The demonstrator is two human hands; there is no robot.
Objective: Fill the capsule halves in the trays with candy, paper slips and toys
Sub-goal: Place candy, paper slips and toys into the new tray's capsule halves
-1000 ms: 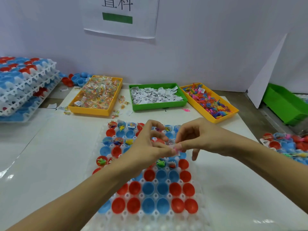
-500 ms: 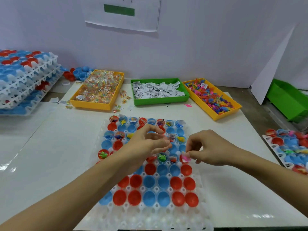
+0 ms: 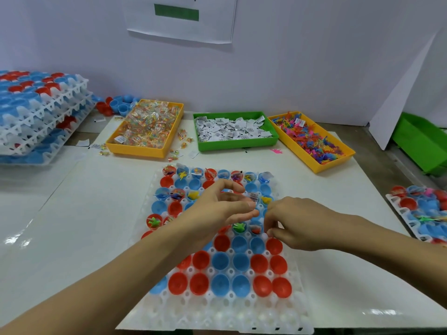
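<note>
We see both hands over the white tray (image 3: 217, 317) of red and blue capsule halves (image 3: 220, 262) in the middle of the table (image 3: 60, 226). The left hand (image 3: 217, 209) hovers above the tray's middle rows with fingers loosely curled, thumb and forefinger forming an open ring; whether it holds anything we cannot tell. The right hand (image 3: 295, 223) reaches down at the tray's right side, fingertips pinched together just over a red half — what they pinch is hidden from us.

The far rows of halves already carry candy, slips and small toys; the near rows sit bare. Beyond the tray stand three bins in a line: a yellow one of wrapped candy (image 3: 147, 126), a green one of paper slips (image 3: 232, 129), and a yellow one of bright toys (image 3: 312, 139). A stack of trays (image 3: 41, 110) rests at far left, another filled tray (image 3: 420, 213) at the right edge
</note>
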